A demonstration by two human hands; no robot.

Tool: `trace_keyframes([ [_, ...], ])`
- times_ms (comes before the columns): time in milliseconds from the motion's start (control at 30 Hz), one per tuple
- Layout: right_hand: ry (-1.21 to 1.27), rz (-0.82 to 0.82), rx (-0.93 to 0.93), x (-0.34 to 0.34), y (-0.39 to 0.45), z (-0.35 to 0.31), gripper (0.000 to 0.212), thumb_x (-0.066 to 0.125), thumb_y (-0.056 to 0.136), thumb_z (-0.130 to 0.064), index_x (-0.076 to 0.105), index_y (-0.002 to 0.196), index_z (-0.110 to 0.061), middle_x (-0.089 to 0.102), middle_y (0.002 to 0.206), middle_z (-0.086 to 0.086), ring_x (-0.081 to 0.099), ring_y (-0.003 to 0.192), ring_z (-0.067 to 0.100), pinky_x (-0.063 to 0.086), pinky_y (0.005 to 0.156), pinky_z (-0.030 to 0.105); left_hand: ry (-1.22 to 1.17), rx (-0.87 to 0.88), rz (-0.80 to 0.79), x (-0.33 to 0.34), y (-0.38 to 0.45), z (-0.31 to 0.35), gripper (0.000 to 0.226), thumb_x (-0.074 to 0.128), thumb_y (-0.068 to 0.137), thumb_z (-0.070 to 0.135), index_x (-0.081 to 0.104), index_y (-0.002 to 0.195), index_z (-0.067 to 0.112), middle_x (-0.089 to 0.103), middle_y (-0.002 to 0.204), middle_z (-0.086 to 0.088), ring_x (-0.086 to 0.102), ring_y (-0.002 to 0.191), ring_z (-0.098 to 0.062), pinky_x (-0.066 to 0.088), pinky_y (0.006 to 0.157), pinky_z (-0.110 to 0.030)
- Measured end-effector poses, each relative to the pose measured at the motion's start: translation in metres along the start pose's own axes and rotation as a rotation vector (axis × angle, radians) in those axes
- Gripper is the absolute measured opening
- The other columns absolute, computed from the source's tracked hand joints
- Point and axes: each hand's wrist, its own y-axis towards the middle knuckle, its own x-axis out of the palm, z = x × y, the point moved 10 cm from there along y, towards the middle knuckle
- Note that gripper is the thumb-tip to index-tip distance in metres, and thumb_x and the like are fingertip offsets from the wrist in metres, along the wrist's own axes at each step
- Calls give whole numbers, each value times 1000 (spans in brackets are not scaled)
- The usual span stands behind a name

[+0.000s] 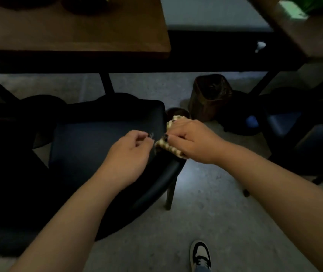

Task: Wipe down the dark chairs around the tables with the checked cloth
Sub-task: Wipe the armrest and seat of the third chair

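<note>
Over the chair's (pixel 101 146) right-hand rim, the right hand (pixel 192 140) was clamped around the bunched checked cloth (pixel 168 148), pressing it on the edge. Left hand (pixel 129 150) sat at about 9 o'clock from it, fingers loosely curled, holding nothing, so the right's clearly closer.

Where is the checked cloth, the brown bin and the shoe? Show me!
checked cloth (pixel 168 148): head view, on the fold below the right hand.
brown bin (pixel 209 99): head view, on its front wall.
shoe (pixel 200 254): head view, on its toe.
</note>
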Motion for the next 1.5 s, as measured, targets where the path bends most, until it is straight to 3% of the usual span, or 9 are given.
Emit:
trace_keyframes([
  [100, -28, 47, 59, -5, -19, -22, 37, 45, 93, -24, 51, 58, -13, 46, 59, -9, 41, 59, 3, 27, 65, 26, 263, 132, -103, -17, -47, -7, 21, 49, 96, 40, 55, 117, 38, 60, 100, 21, 57, 90, 2, 42, 74, -13],
  [300, -176, 267, 70, 9, -48, -76, 42, 35, 93, -32, 68, 79, -10, 63, 75, -1, 54, 73, 15, 39, 76, 30, 589, 258, -23, -37, -84, -21, 30, 33, 96, 49, 59, 102, 35, 64, 85, 11, 61, 79, -11, 51, 71, -34],
  [433, -230, 87, 78, 10, -38, -64, 34, 40, 98, -28, 66, 83, -11, 62, 81, 2, 53, 76, 17, 40, 79, 32, 589, 299, -32, -31, -80, -21, 36, 28, 96, 51, 56, 87, 31, 63, 80, 8, 60, 74, -13, 51, 70, -37],
  [567, -180, 6, 119, -3, -19, -27, 43, 46, 90, -43, 74, 88, -12, 70, 99, 7, 57, 112, 20, 37, 95, 26, 804, 395, -209, -59, -92, -40, 68, 9, 77, 76, 55, 116, 45, 67, 105, 18, 63, 99, -9, 52, 84, -36],
  [667, -143, 34, 111, 1, -23, -31, 43, 44, 90, -42, 70, 71, -13, 66, 75, 8, 61, 79, 20, 46, 73, 37, 920, 369, -222, -113, -95, -71, 86, 0, 69, 88, 57, 122, 51, 65, 115, 25, 61, 106, -2, 50, 88, -31],
  [767, -120, 122, 133, 4, -31, -49, 42, 49, 96, -23, 42, 55, -32, 44, 57, -10, 41, 57, 2, 30, 60, 28, 891, 375, -121, -138, -95, -85, 100, -12, 62, 93, 57, 122, 54, 62, 122, 23, 59, 111, -4, 50, 85, -29],
  [1033, -252, -268, -31, 18, -21, -59, 57, 30, 89, -61, 66, 117, -27, 68, 107, -9, 60, 99, 9, 46, 91, 36, 966, 406, -207, -129, -85, -88, 102, -16, 58, 91, 50, 124, 50, 55, 120, 26, 51, 116, -1, 45, 91, -30],
  [1267, -190, -52, -70, 21, -28, -86, 56, 26, 97, -46, 75, 92, -18, 70, 80, 1, 57, 71, 13, 46, 68, 32, 966, 392, -181, -131, -85, -88, 103, -14, 59, 92, 52, 125, 48, 56, 123, 24, 51, 117, -5, 46, 89, -34],
  [1500, -214, 242, -135, 50, -50, -164, 37, 41, 100, -24, 75, 93, -13, 73, 86, 2, 68, 81, 21, 48, 78, 35, 1022, 361, -155, -132, -85, -87, 104, -14, 60, 91, 54, 125, 46, 57, 125, 22, 52, 117, -8, 47, 84, -34],
])
